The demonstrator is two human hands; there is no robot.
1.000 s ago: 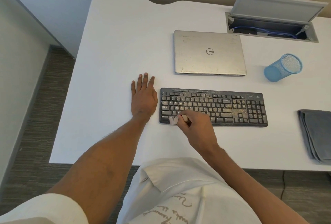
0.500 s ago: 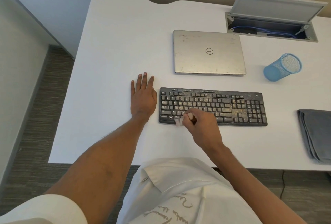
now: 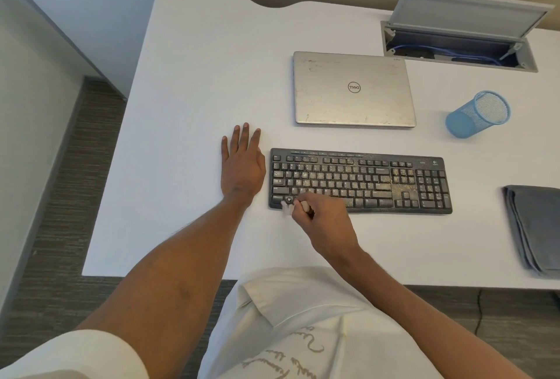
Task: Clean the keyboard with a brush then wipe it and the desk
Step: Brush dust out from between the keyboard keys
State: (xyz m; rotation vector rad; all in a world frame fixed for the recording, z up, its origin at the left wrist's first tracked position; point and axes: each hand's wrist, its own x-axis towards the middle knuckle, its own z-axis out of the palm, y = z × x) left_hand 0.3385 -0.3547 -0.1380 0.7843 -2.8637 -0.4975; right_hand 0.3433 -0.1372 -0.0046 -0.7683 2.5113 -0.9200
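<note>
Here: dusty keyboard near desk's front edge.
Right hand pinches brush, handle hidden, bristles blurred; left hand flat, fingers straight; cloth cut off, right edge.

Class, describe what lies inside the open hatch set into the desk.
Inside the hatch, blue cables run along the recess. Its near rim hides the floor below them; sockets, if any, cannot be seen.
</note>
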